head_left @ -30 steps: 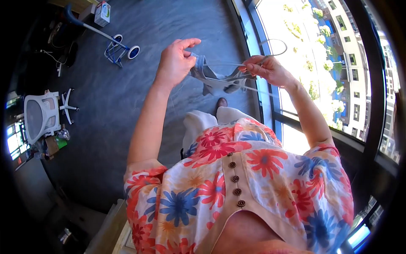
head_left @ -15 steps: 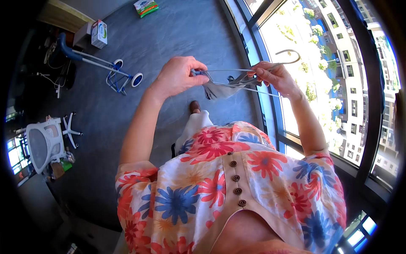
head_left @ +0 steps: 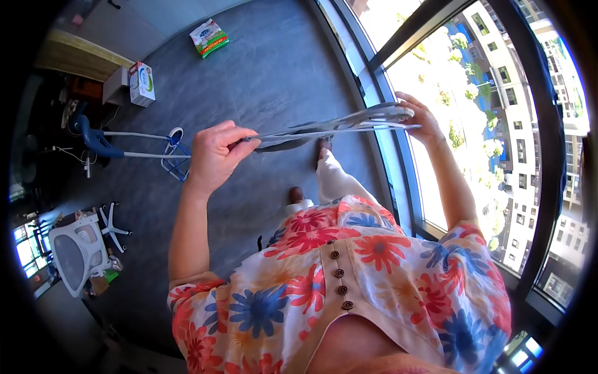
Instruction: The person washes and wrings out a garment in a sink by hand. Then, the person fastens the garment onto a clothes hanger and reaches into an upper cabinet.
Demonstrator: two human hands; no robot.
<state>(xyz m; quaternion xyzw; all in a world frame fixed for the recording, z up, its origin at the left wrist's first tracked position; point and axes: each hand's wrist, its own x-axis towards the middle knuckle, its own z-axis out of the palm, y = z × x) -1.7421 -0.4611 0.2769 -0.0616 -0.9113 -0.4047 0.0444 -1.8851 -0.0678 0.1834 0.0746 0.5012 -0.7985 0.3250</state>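
Note:
A grey cloth item (head_left: pixel 293 142) is stretched out sideways between my hands, together with thin pale wire that looks like part of a hanger (head_left: pixel 367 128). At its left end, my left hand (head_left: pixel 221 153) pinches the tip between thumb and fingers. My right hand (head_left: pixel 418 118) is at the other end, beside the window, with the cloth and wire against its palm and thumb. Its upper fingers are extended, and motion blur hides how firmly it grips. The hanger's hook cannot be made out.
A blue-handled wheeled frame (head_left: pixel 103 140) stands on the floor (head_left: pixel 268 68) at the left. Beyond it are a white box (head_left: pixel 142 84) and a green-and-white package (head_left: pixel 209 38). A white office chair (head_left: pixel 78 249) is lower left; a tall window (head_left: pixel 436 81) lies along the right.
My left hand has moved left and down, my right hand slightly right. The grey cloth, earlier bunched and hanging, is now drawn out long. More floor and the package have come into view.

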